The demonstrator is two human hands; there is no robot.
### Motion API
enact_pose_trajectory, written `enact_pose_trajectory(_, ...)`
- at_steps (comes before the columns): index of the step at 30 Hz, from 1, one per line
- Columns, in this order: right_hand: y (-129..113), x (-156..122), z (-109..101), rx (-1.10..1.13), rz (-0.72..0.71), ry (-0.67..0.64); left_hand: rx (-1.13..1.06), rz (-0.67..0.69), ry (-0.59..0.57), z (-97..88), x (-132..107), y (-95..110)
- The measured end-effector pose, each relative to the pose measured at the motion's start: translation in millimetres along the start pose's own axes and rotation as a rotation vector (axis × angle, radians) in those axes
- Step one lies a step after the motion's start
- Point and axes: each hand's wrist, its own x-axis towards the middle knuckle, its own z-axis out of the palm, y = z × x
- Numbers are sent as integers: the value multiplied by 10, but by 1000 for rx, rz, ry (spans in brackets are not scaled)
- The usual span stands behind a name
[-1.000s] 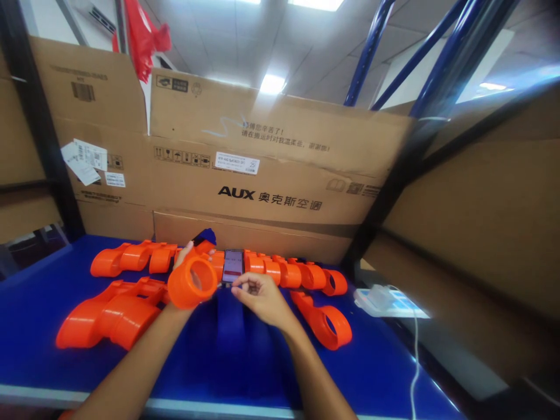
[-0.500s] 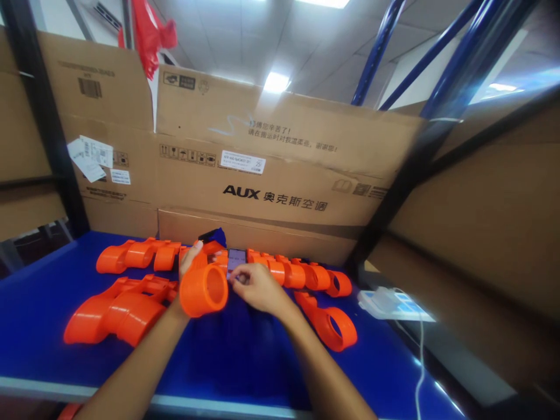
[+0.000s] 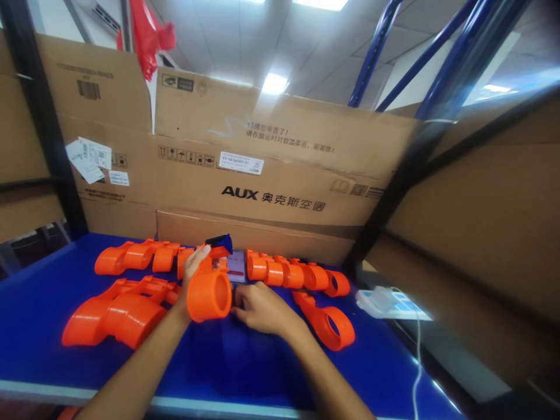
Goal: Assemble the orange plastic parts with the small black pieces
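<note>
My left hand [image 3: 196, 265] is wrapped around an orange plastic tape dispenser [image 3: 209, 296], raised above the blue table. Its wide ring faces me, and a blue and black piece [image 3: 221, 242] shows at its far end. My right hand [image 3: 262, 306] is closed, its fingers curled together just right of the ring. A small dark bit shows at those fingertips, too unclear to name; whether they touch the ring I cannot tell. Behind the hands is a phone [image 3: 237, 266] with its screen lit, partly hidden by the dispenser.
More orange dispensers [image 3: 140, 255] line the back left, with others [image 3: 301, 274] at the back right. Several lie front left [image 3: 131, 312], and one [image 3: 330, 324] lies right of my arm. A white power strip [image 3: 389, 303] with a cable is at the right edge. Cardboard [image 3: 271, 175] walls the back.
My right hand has moved down from in front of the phone to beside the ring. The dispenser in my left hand has shifted slightly right. The phone's screen looks different.
</note>
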Motion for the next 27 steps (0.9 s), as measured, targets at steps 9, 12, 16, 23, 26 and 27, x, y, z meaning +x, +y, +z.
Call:
enact_pose_trajectory(9,223,128,-134,201,-15,392,351,60,-197,106,-108,-68)
enact_pose_trajectory(12,247,135,-84,211,-19,484,441,79,-255,103,-122,-144)
enact_pose_trajectory(16,267,124,31,119,16,625,508,109,-287,104,-129,-232)
enact_pose_trajectory(23,318,91,170,-6,-60,670,509,98,-277,170,-172,-300)
enact_pose_trajectory(26,354,74,204,-64,-99,656,519,71,-265,146,-153,-325)
enact_pose_trajectory(27,362,69,211,-78,-110,646,526,64,-261,132,-142,-332)
